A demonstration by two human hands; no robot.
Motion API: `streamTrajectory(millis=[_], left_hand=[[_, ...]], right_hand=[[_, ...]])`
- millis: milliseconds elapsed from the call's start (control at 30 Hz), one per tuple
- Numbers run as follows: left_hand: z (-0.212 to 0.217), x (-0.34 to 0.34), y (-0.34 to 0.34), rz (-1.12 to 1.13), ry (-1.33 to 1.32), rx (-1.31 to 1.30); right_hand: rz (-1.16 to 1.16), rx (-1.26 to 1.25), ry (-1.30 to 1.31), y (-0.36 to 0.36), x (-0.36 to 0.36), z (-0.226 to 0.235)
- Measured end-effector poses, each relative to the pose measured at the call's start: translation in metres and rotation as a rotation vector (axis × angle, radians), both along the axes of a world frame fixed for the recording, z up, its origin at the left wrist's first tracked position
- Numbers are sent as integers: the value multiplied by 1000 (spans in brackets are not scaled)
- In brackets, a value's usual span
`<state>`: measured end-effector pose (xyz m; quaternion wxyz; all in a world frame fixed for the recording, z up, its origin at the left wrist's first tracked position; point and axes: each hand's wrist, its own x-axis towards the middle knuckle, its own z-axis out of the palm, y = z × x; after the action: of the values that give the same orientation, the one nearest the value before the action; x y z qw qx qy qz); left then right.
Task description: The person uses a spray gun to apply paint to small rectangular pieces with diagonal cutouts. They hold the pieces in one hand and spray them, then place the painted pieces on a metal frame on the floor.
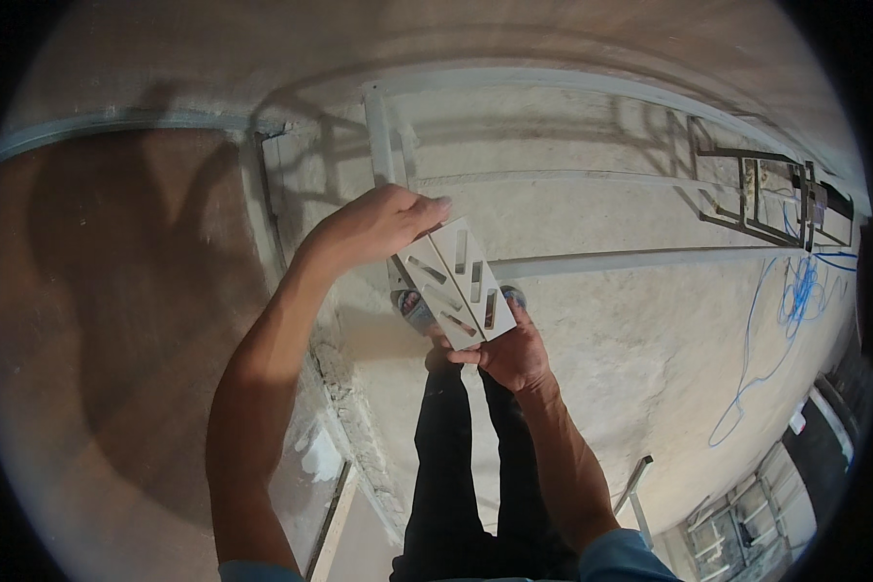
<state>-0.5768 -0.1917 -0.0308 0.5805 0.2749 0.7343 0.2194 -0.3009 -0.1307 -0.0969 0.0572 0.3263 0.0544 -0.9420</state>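
The person stands on a concrete floor (650, 320) and holds a small slotted metal plate (456, 283) in front of the body, above their own feet and dark trousers (456, 456). The left hand (373, 228) is closed over the plate's upper left edge, fingers curled across the top. The right hand (512, 357) pinches the lower edge, thumb on the near face. Both hands are therefore shut on the plate, 1 at each end.

The plate is pale grey, flat and roughly rectangular, with about 6 elongated slots cut through it in 2 or 3 rows. It looks like thin stamped sheet metal, so it is probably light and stiff, with edges that may be sharp; holding it by opposite edges, clear of the slots, seems the sound grip. Its long axis runs from upper left to lower right in the head view, and its broad face is tilted up toward the camera.

Around it, a long metal channel (640, 260) lies on the floor to the right, loose blue cable (795, 301) lies further right, and a brown wooden panel (97, 320) fills the left.
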Motion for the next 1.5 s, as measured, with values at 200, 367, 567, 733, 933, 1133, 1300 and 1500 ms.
streamTrajectory(millis=[200,367,567,733,933,1133,1300,1500], left_hand=[[4,3,4,-73,58,104],[5,5,8,-130,101,76],[9,11,5,-116,113,67],[14,15,2,-80,107,45],[19,20,-2,-45,109,47],[35,21,-5,-50,198,32],[46,13,-22,30,275,89],[43,2,-40,11,361,90]], right_hand=[[7,-62,7,12,2,-4],[5,-74,1,14,5,-7],[-48,-54,48,13,8,-2],[-49,3,-47,13,9,10],[-84,38,-187,13,4,27],[-16,116,-225,11,-7,40],[-11,24,-128,4,-25,36],[-22,4,-156,-9,-38,33]])
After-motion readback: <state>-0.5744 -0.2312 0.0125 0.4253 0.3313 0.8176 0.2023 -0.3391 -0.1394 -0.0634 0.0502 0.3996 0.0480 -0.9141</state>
